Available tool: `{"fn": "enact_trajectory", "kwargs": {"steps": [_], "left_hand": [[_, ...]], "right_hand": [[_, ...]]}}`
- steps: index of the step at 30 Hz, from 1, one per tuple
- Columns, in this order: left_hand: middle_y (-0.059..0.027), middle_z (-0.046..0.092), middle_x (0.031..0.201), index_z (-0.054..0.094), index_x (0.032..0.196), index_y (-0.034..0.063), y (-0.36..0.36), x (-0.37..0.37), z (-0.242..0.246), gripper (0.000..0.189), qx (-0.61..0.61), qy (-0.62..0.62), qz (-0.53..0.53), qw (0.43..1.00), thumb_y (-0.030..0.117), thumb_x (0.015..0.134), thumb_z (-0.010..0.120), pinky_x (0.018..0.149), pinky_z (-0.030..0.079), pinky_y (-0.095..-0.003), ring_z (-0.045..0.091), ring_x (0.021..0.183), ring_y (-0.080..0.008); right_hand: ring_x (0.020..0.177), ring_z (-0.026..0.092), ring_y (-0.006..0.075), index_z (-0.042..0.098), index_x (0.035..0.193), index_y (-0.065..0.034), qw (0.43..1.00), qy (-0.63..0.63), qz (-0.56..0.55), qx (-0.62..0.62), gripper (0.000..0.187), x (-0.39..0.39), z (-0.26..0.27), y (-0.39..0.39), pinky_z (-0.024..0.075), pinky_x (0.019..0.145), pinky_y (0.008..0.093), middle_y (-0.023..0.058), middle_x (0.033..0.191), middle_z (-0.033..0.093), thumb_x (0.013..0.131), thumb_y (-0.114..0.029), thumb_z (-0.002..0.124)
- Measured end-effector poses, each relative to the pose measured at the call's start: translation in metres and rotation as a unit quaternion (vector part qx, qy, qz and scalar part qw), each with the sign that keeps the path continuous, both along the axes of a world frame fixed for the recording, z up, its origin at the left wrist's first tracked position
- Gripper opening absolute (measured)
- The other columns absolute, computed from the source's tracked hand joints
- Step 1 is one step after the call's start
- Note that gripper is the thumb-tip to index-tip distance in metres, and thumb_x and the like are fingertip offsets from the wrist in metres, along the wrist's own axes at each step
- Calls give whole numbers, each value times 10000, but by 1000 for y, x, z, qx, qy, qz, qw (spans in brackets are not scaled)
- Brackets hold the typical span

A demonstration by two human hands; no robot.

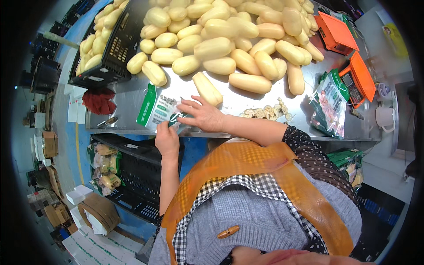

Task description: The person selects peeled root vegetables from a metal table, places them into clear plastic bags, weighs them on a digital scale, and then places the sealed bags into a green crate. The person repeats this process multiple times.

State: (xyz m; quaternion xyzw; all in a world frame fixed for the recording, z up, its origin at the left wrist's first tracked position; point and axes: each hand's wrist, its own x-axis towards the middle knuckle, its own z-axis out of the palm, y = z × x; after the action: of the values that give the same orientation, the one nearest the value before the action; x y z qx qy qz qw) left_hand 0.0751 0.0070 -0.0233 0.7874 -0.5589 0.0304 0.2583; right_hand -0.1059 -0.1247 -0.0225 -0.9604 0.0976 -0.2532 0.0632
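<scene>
A green and white printed plastic bag [155, 106] lies flat near the front edge of the steel table [127, 96]. My left hand [168, 139] grips the bag's near edge between thumb and fingers. Across the bag's right end, my right hand [202, 116] is spread with its fingers on the plastic; whether it pinches the film is unclear. Just beyond that hand lies a peeled lotus root segment [207, 88], its cut end towards me. A big heap of similar lotus roots [212, 48] covers the back of the table. Sliced root trimmings [266, 112] lie beyond my right forearm.
At the left stands a black crate [114, 49] of roots, with a red cloth [99, 101] and a knife [107, 122] nearer. On the right are a filled bag stack [329, 106] and orange scales [362, 79]. A lower black crate [139, 175] holds packed bags [107, 165].
</scene>
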Motion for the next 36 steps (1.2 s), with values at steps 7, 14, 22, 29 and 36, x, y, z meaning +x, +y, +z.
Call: {"fn": "enact_trajectory", "kwargs": {"steps": [7, 14, 22, 29, 36], "left_hand": [[-156, 614, 942, 635, 968, 37, -16, -11, -6, 90, 11, -14, 29, 999, 104, 931, 587, 738, 512, -479, 622, 875, -394], [-157, 614, 931, 647, 969, 28, -12, -22, -13, 94, 14, -8, 31, 999, 99, 926, 601, 742, 515, -477, 627, 875, -389], [-167, 628, 947, 658, 973, 22, -21, -18, -11, 105, 53, 17, 40, 998, 98, 915, 616, 755, 520, -475, 630, 880, -397], [-164, 632, 934, 663, 974, 21, -19, -17, -8, 110, 56, 20, 24, 998, 86, 896, 622, 755, 521, -474, 633, 873, -392], [-159, 631, 932, 670, 964, 28, -27, -14, -6, 101, 68, 20, 26, 997, 78, 886, 630, 741, 518, -473, 630, 870, -389]], "right_hand": [[1381, 449, 381, 690, 1025, -89, 995, 7, 40, 91, 211, -92, 1, -24, 364, 1128, 528, 204, 1431, 511, 818, -116, 663], [1113, 618, 344, 689, 1083, -39, 917, -126, -326, 192, 264, -218, 29, -110, 514, 928, 431, 182, 1123, 667, 838, -136, 714], [1161, 583, 382, 445, 1468, -113, 872, 110, -422, 222, 769, -219, 30, -138, 493, 980, 468, 189, 1245, 616, 818, -361, 773], [1247, 518, 321, 503, 1433, -161, 919, 121, -362, 97, 684, -207, 30, -159, 358, 1070, 482, 134, 1345, 549, 800, -190, 763], [1232, 559, 340, 573, 1353, -117, 952, -33, -278, 125, 570, -153, 72, -245, 460, 1016, 475, 156, 1260, 635, 844, -299, 753]]}}
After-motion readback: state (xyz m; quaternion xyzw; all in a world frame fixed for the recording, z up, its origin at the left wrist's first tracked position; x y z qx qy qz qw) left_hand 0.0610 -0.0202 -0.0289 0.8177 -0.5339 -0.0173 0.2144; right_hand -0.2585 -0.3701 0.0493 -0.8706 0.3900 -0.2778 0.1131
